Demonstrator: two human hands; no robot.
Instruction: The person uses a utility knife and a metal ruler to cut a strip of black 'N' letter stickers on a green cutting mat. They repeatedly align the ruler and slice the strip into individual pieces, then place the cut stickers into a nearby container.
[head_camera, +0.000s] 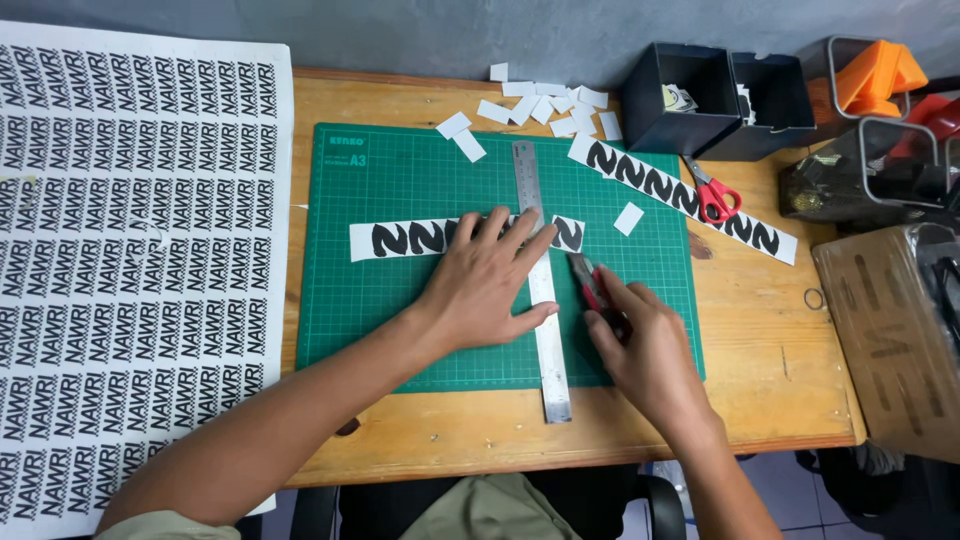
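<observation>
My left hand (487, 283) lies flat, fingers spread, pressing a steel ruler (545, 330) across a white paper strip (400, 240) printed with bold black shapes. Both rest on a green cutting mat (400, 180). My right hand (640, 345) grips a red and black utility knife (590, 283), its tip set against the ruler's right edge just below the strip.
A large printed sticker sheet (140, 250) covers the left of the wooden table (760, 350). A second printed strip (650, 185), red-handled scissors (712, 195) and white paper offcuts (545, 105) lie at the back. Dark bins (700, 100), orange tools and a wrapped box (890, 330) sit right.
</observation>
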